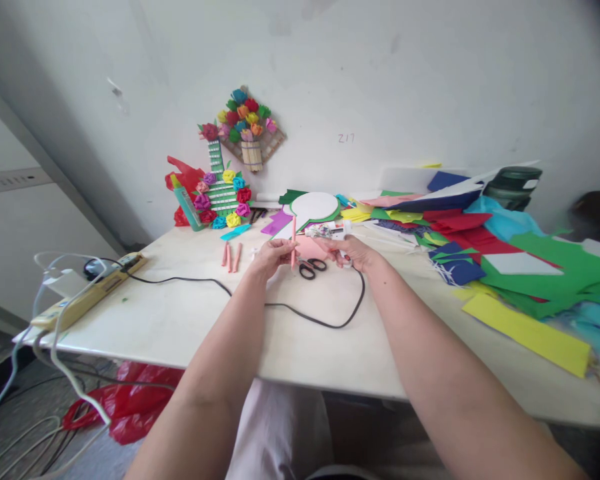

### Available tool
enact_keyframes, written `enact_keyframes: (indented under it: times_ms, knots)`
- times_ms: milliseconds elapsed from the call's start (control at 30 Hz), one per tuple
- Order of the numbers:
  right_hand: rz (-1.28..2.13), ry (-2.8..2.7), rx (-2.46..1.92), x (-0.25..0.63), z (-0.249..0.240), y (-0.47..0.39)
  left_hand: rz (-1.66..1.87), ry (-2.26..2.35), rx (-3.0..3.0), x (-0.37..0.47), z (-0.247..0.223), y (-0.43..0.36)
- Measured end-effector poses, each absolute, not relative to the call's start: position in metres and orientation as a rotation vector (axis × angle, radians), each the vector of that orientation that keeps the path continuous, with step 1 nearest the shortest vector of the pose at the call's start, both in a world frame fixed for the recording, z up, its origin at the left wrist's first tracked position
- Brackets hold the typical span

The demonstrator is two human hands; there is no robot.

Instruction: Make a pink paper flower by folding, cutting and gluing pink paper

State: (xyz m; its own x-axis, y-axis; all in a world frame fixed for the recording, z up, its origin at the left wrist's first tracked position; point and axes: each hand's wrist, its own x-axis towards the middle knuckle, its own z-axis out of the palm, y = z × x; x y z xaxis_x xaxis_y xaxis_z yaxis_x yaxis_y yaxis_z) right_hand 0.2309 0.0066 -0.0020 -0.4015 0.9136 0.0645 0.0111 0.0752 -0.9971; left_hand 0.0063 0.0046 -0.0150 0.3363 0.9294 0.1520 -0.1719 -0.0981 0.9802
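One pink roll (pixel 294 233), left hand (pixel 275 258); glue gun (pixel 347 228) partly hidden, right hand (pixel 356 253).

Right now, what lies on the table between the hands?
Between the left hand and right hand lie black-handled scissors and pink paper, as the head view shows.

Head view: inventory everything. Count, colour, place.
paper rolls: three, pink, on table
held roll: one, pink, left hand
glue gun: one, white, right hand
scissors: one, black, between hands
cord: one, black, across table
power strip: one, yellowish, left
bottle: one, teal, back left
flower models: two, multicoloured, back left
disc: one, white, back centre
paper sheets: many, multicoloured, right
container: one, green, back right
bags: two, red, back left, floor
table: one, whitish, centre
cables: several, white, left
cabinet: one, white, far left
wall: one, whitish, behind
trousers: one, pale, below
hands, forearms: two each, bare, centre
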Motion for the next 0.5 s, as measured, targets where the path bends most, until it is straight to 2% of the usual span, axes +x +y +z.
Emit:
enact_keyframes:
  times_ms: [500]
  knots:
    - [1.416,-1.573,-0.959,0.2302,-0.0009,0.0064,1.109,0.802,1.321,0.0064,-0.0153,0.0056]
